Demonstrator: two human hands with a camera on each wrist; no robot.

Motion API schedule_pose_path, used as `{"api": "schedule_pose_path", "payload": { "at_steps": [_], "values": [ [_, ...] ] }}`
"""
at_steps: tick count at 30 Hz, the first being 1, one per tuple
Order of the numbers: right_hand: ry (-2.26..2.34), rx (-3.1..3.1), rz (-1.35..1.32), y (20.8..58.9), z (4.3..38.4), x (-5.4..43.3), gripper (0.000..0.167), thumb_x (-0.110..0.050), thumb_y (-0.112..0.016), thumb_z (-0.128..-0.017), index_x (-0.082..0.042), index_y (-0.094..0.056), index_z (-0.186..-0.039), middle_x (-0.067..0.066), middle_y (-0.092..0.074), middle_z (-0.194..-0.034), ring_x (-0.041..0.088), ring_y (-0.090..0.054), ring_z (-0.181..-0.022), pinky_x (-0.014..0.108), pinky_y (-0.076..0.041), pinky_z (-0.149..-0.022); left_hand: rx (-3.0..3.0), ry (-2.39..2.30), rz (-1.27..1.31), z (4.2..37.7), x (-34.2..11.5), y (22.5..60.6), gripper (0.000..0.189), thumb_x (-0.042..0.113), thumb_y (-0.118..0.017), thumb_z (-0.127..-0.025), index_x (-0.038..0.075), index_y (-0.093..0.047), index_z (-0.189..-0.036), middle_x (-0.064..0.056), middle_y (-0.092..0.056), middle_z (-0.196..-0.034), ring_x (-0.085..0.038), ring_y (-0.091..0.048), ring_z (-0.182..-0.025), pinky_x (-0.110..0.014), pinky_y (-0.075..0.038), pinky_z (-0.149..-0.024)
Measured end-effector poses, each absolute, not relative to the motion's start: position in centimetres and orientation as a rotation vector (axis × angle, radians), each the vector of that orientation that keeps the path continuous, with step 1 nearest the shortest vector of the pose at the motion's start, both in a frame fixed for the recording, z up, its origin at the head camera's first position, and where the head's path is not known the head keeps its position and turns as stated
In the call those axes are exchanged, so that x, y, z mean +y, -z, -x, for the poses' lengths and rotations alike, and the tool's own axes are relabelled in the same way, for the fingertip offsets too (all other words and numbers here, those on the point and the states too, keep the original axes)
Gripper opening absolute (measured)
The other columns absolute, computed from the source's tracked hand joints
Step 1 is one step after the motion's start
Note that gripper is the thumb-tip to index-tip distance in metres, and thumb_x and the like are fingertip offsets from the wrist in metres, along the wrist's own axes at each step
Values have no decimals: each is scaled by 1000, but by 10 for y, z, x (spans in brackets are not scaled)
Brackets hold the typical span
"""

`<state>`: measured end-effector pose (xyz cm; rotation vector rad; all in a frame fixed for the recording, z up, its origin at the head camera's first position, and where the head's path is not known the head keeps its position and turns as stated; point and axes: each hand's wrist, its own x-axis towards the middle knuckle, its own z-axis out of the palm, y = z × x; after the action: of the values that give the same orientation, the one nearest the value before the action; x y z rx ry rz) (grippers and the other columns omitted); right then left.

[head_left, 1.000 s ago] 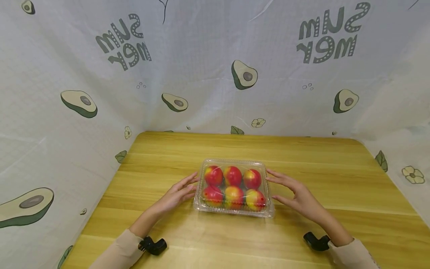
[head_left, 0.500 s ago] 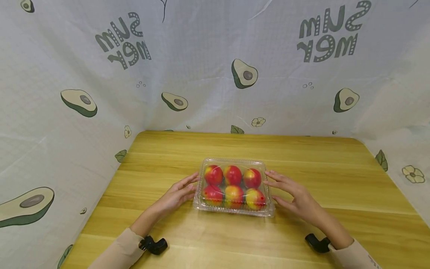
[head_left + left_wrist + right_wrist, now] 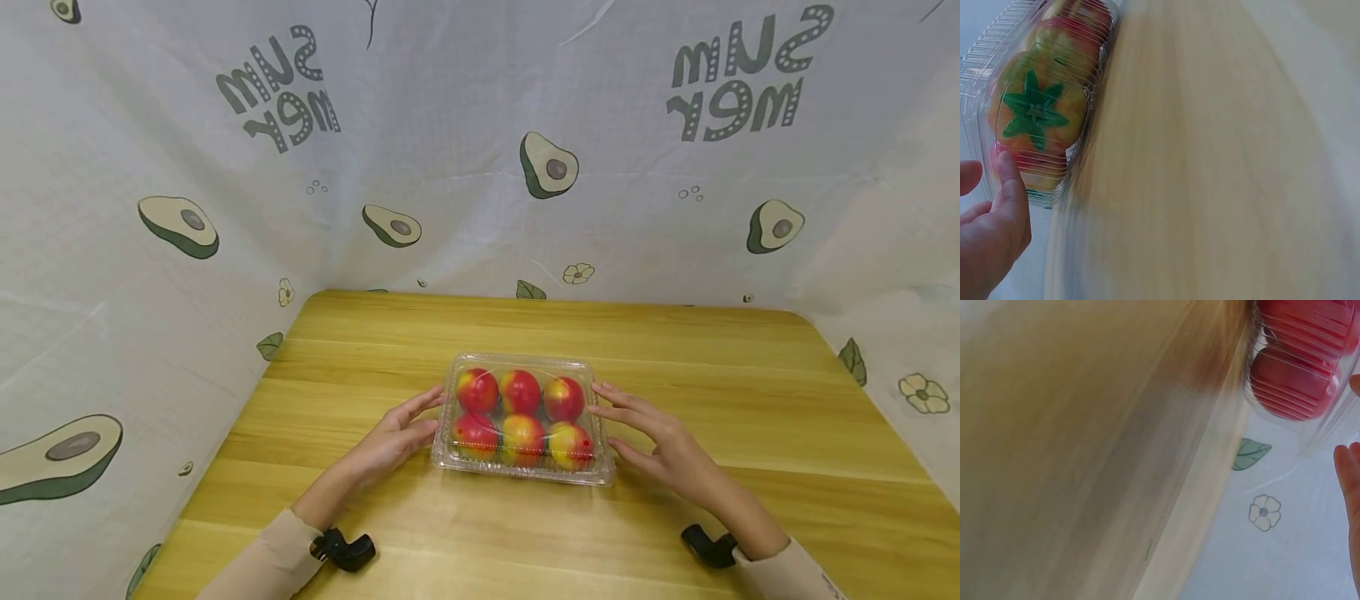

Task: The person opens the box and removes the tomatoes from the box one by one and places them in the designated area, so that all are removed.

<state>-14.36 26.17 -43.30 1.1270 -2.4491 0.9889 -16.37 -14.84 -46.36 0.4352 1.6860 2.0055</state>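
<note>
Your box is in the middle of the surface point(image 3: 697, 358), nearer your side: clear plastic container point(image 3: 517, 472), lid down, six red-and-yellow fruits point(image 3: 522, 439) inside in two rows of three. A green star-shaped leaf point(image 3: 1034, 112) shows on the end fruit by your left side.

Grip, left hand point(image 3: 396, 437): spread, fingers fairly straight along the left wall, nothing pinched. Grip, right hand point(image 3: 663, 442): spread too, fingertips at the right wall. Can't tell whether either one is actually bearing on the plastic.

Step, my read: you're framing or steadying the box from both sides. Contents look untouched. Next move calls for even contact left and right; thin ribbed walls will probably flex, so don't squeeze hard. One-sided push would likely slide or skew it.

Writing: no brand or label I can make out on the box. Backdrop cloth point(image 3: 450, 158) has "summer" lettering point(image 3: 731, 110) twice, split over two lines, reads mirrored.
</note>
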Motion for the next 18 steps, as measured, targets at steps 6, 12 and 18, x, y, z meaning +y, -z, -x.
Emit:
{"api": "schedule_pose_path", "payload": {
  "at_steps": [6,12,18],
  "values": [
    [-987,-2457,-1110,433,142,261,57,9,-78,-76,-7,-66,-130,17,-50,-145,18,-41,-140,16,-35,-108,1678,-2017,-407,162,-147,462,62,0,-47,-104,3,-17,-159,-22,-17,-160,-34,-46,-133,-42,-42,-108],
    [-971,-2464,-1096,433,142,261,56,7,-78,-77,-7,-66,-130,16,-51,-145,14,-45,-136,15,-37,-106,1672,-2029,-392,161,-146,461,62,-3,-46,-103,3,-18,-159,-21,-17,-160,-33,-46,-132,-41,-43,-107],
    [-965,-2448,-1106,433,142,261,59,9,-78,-76,-8,-65,-131,16,-51,-145,13,-46,-134,14,-38,-105,1689,-2039,-379,161,-145,461,62,-5,-46,-103,2,-19,-158,-22,-19,-159,-34,-49,-130,-40,-45,-106]
  ]
}}
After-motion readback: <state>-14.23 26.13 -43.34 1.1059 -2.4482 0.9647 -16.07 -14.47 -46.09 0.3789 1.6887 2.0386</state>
